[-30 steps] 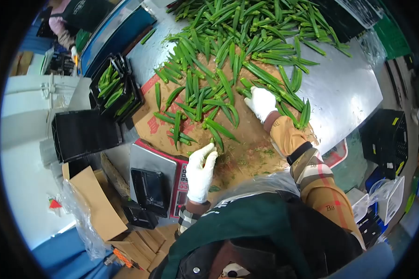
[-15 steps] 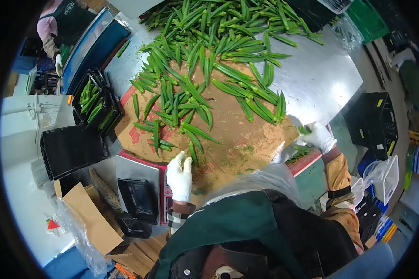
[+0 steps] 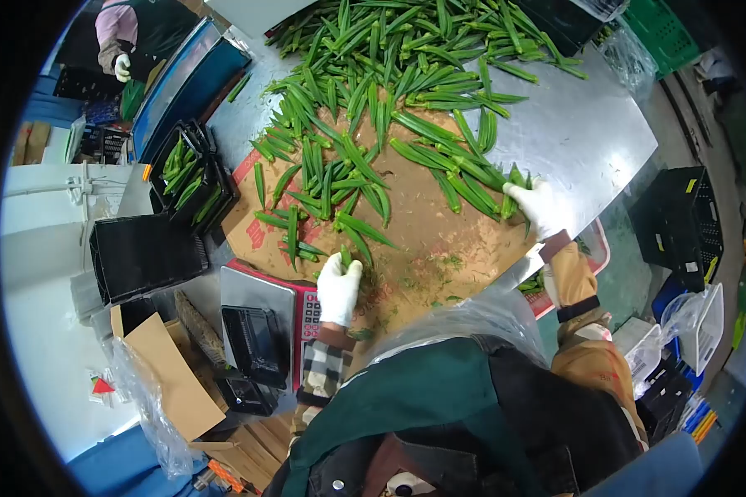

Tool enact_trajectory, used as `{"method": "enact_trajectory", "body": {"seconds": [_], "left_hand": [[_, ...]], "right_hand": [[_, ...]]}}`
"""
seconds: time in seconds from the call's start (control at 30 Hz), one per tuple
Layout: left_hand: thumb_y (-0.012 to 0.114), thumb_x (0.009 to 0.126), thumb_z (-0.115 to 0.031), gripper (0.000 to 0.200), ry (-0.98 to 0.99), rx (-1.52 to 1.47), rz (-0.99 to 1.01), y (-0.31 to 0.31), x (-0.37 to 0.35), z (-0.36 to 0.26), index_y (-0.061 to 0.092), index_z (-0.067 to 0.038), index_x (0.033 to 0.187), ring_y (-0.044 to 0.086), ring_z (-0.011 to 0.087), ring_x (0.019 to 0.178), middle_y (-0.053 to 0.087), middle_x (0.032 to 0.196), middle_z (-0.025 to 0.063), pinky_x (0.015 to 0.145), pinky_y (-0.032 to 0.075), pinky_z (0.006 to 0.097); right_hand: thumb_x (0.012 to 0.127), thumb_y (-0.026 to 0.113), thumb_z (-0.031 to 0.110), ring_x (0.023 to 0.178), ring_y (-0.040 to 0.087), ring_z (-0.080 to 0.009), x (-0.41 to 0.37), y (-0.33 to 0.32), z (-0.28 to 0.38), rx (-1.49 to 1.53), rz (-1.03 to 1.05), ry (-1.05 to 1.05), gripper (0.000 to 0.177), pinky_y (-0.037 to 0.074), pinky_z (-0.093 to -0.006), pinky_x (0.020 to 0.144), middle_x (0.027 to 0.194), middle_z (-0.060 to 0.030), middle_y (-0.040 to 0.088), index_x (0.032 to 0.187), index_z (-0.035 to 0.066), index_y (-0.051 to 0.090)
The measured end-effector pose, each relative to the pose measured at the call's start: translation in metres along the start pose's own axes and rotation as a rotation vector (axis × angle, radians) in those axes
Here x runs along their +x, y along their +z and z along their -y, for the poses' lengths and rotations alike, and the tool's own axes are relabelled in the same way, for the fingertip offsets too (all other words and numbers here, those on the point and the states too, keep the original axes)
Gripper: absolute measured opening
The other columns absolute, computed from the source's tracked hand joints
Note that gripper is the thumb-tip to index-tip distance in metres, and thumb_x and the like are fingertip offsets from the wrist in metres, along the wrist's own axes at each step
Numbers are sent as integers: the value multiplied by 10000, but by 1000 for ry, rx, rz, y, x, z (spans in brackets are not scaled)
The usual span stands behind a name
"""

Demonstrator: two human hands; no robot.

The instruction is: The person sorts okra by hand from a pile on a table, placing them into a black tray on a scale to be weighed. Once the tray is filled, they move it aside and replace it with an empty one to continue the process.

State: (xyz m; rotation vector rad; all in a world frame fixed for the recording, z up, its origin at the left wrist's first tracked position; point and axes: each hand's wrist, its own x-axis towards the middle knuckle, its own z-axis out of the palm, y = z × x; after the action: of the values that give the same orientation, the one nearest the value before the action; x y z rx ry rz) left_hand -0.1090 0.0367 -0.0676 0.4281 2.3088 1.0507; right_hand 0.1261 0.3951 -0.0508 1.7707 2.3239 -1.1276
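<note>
A large heap of green okra pods (image 3: 389,50) lies at the back, with looser pods (image 3: 348,166) spread forward over a brown cardboard sheet (image 3: 423,240). My left hand (image 3: 338,291), in a white glove, is closed at the sheet's near left side, an okra pod's end poking up from its fingertips. At the sheet's right edge my gloved right hand (image 3: 540,209) has its fingers around okra (image 3: 515,180) at the end of a cluster. How many pods it grips is hidden.
Left of the sheet are a scale (image 3: 261,286) bearing a black tray (image 3: 257,340), and black trays with okra (image 3: 182,170). A red-rimmed basket (image 3: 595,248) sits below the right forearm. Another person's gloved hand (image 3: 122,68) shows at upper left.
My right hand has moved from beside the basket up and left onto the okra cluster, letting go of a green piece. My left hand sits slightly higher, still with a pod. The view has shifted.
</note>
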Motion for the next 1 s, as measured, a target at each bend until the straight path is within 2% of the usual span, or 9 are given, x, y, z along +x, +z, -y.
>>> {"method": "enact_trajectory", "body": {"seconds": [0.07,0.17,0.23,0.3,0.37,0.57,0.7,0.83,1.0], "left_hand": [[582,992,-90,162,16,-284,30,-11,11,-8,642,-26,1128,526,62,753,580,831,-32,674,450,234],[526,1034,-118,153,-11,-447,28,-20,33,-53,614,-62,1146,496,53,686,562,829,-26,604,419,213],[575,1000,-103,191,6,-383,60,-20,58,-72,620,-42,1175,586,117,775,626,902,32,700,489,254],[625,950,-80,264,393,36,-101,-6,92,-68,618,-40,1211,623,204,910,649,1027,78,824,506,319],[703,861,-55,446,602,289,-160,6,116,-64,605,-31,1295,614,347,1119,650,1187,166,991,477,386],[756,863,-129,392,433,484,-129,12,144,-49,629,-16,1217,614,363,1049,639,1115,178,938,484,384],[663,987,-146,280,427,-45,-110,-11,127,-68,570,16,1196,588,206,989,617,1074,101,890,474,323],[583,1044,-185,162,257,-425,41,-21,114,-73,567,-41,1116,605,120,785,680,947,67,746,502,276],[609,1021,-157,137,-20,-491,-59,5,93,-56,521,-76,1090,534,87,604,632,829,26,553,452,243]], "right_hand": [[890,718,348,629,615,-139,-24,-41,35,90,53,178,313,462,-298,598,755,-65,699,959,43,716],[900,716,298,587,601,-147,9,-7,3,385,-65,-149,255,468,-304,578,748,-42,695,945,47,700],[837,745,250,765,666,-230,5,-3,39,585,208,49,340,535,-370,746,850,-98,698,1069,11,673],[805,751,223,888,663,-297,19,44,35,187,-157,-540,322,537,-395,799,926,-121,681,1045,27,665],[780,760,223,976,638,-341,25,82,40,-134,-151,-610,340,533,-427,840,998,-146,665,1049,49,647],[838,712,225,902,690,-342,10,48,60,139,-56,-352,405,546,-415,821,977,-174,717,1187,45,614],[862,692,237,902,708,-323,2,7,48,334,-44,-227,431,547,-397,825,986,-167,736,1236,33,626],[837,727,233,903,699,-313,-15,20,51,-13,30,-245,441,548,-396,825,977,-148,733,1228,45,642],[780,767,288,940,667,-345,-17,85,23,-269,-125,-341,517,547,-441,838,1025,-156,693,1216,51,622]]}}
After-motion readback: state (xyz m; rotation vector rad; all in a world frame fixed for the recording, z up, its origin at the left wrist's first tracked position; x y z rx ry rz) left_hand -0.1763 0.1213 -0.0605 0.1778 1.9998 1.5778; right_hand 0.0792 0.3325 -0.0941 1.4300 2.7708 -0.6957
